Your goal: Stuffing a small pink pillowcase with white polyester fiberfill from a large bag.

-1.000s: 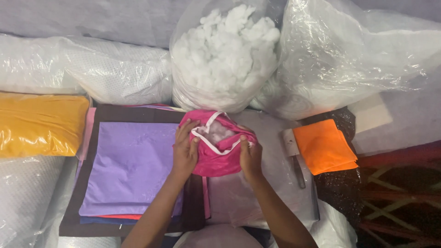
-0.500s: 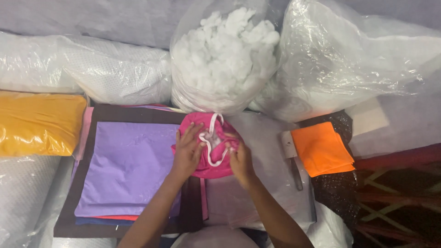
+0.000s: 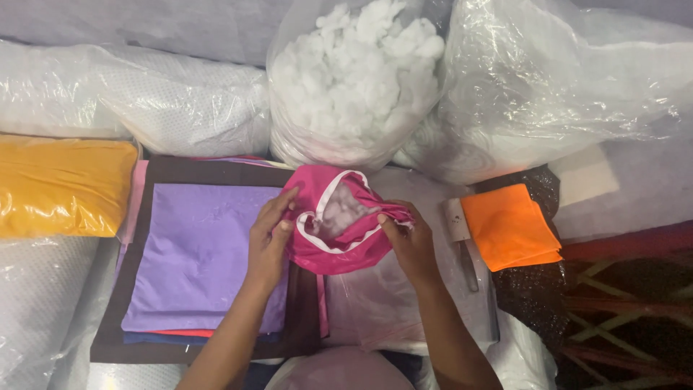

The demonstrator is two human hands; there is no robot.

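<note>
Pink cloth fills both my hands: the pink cover [image 3: 333,230] sits at the middle of the surface, its white-edged mouth turned up and a little white stuffing showing inside. My left hand [image 3: 268,242] is closed on the cover's left rim, fingers curled over the white edging. My right hand [image 3: 410,242] pinches the right rim the same way, thumb on top. To do this well I judge I should keep both rims pulled apart evenly so the mouth stays wide, and hold the edging rather than the loose cloth, which would slip and let the opening fold shut.

Left of the cover lies the purple cloth [image 3: 206,260] on a stack of folded pieces over a dark board. Right of the cover is the folded orange cloth [image 3: 511,225], with a metal tool [image 3: 462,238] just beside it. Further left of the cover, the yellow bundle [image 3: 65,188] in clear wrap. Beyond the cover stands the open bag of stuffing [image 3: 357,79], near enough to reach, with big clear plastic bags [image 3: 563,94] beside it.
</note>
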